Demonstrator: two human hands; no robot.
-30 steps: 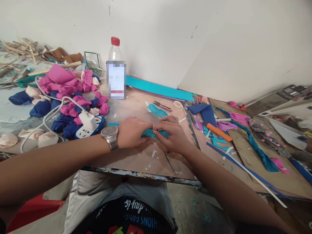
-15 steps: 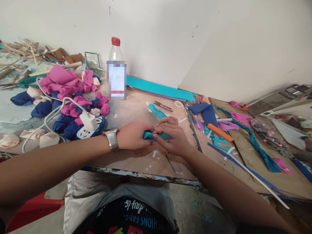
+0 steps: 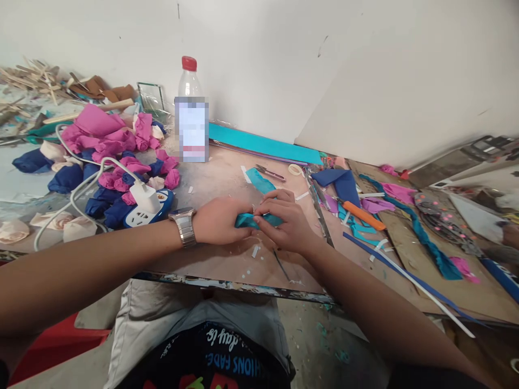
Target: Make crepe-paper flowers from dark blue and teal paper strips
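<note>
Both hands meet over the board in front of me, working a turquoise crepe paper strip (image 3: 245,220). My left hand (image 3: 221,220) is closed round its left end, thumb and fingers pinching it. The fingers of my right hand (image 3: 284,219) pinch the strip from the right, their tips close to my left thumb. Part of the paper is hidden under the fingers. Beyond the hands, a flat turquoise piece (image 3: 259,181) runs away across the board, with thread snips (image 3: 271,173) and a tape roll (image 3: 295,169) beside it.
Pink, navy and cream paper flowers (image 3: 101,140) lie at left around a power strip (image 3: 164,200) with a white cable. A phone (image 3: 192,129) leans on a red-capped bottle (image 3: 189,64). At right are an orange-handled cutter (image 3: 364,216), paper strips and a braided teal length (image 3: 425,237).
The view has shifted slightly. The right fingers have moved a little on the turquoise strip, and more of its folded edge shows between the hands.
</note>
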